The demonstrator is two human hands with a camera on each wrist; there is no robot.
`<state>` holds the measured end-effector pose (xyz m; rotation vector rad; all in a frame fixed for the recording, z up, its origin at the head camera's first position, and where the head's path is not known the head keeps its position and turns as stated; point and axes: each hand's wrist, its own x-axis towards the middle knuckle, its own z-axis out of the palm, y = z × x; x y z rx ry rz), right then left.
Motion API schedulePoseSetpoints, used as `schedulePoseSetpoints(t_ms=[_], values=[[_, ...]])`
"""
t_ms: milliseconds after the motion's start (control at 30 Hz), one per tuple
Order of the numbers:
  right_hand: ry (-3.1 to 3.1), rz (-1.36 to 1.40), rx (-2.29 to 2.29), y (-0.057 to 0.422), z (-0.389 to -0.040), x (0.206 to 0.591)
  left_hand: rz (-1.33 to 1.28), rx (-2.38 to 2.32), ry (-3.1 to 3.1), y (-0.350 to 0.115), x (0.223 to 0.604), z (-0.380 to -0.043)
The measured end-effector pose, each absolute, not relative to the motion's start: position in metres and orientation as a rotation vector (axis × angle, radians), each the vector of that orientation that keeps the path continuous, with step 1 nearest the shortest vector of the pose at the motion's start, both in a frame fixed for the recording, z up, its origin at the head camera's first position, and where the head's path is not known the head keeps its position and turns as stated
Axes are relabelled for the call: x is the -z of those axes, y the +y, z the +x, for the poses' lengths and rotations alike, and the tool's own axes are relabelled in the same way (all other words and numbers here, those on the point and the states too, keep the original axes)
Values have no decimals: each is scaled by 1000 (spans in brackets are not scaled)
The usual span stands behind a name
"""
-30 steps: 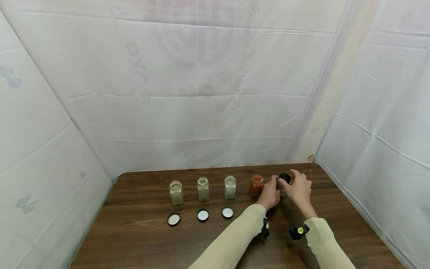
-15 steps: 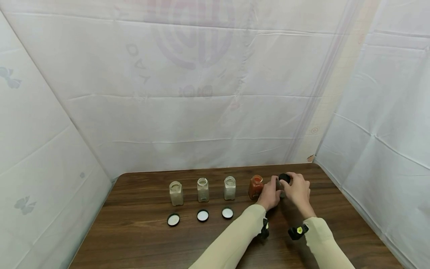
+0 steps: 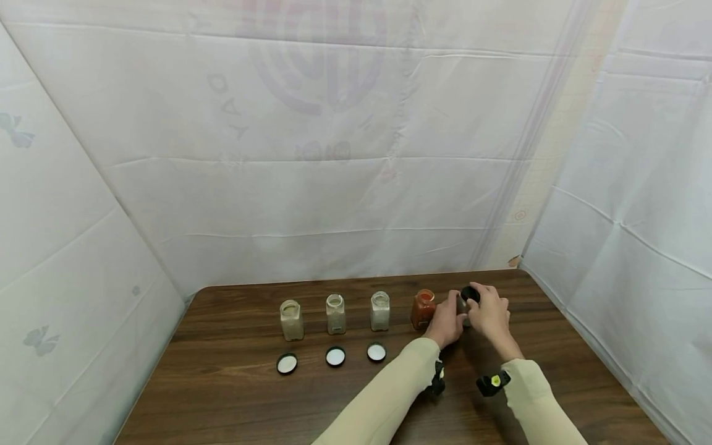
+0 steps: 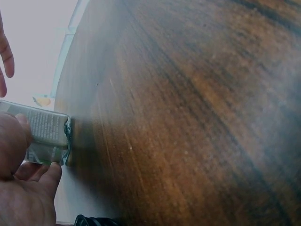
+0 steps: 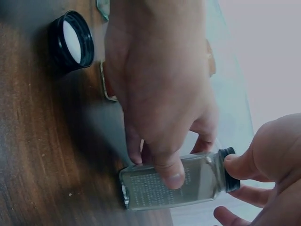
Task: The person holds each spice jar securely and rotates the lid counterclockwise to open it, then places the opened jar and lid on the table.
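My left hand [image 3: 447, 321] grips a clear glass spice jar [image 5: 153, 190] by its body, thumb on the printed label. The jar stands upright on the table at the right end of a row. Its black screw lid [image 5: 230, 172] is on the neck, with my right hand [image 3: 492, 316] pinching it between thumb and fingers. In the left wrist view the jar's base is at the wood, and the right hand's fingers [image 4: 6, 56] show at the edge. Just left of my left hand is a lidless jar of red powder [image 3: 424, 312].
Lidless jars of pale powder, a left one [image 3: 292, 321], a middle one [image 3: 336, 315] and a right one [image 3: 381, 312], stand along the back of the wooden table [image 3: 233, 402]. Before them lie white-lined black lids [image 3: 287, 363]. White cloth walls [image 3: 334, 204] surround the table.
My right hand's fingers have shifted round the black lid, with the hand moving slightly left. The left hand and the jar have stayed in place.
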<state>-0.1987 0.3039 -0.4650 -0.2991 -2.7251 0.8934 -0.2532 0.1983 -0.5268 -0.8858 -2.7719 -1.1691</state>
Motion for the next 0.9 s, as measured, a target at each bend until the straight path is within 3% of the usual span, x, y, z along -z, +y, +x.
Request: schedulePoseSetpoints(t_ms=[567, 900], values=[[-2580, -438, -912, 303, -194, 472, -904, 1203, -2747, 196, 531, -249], [-2618, -384, -894, 303, -198, 468, -951, 1161, -2708, 194, 527, -252]])
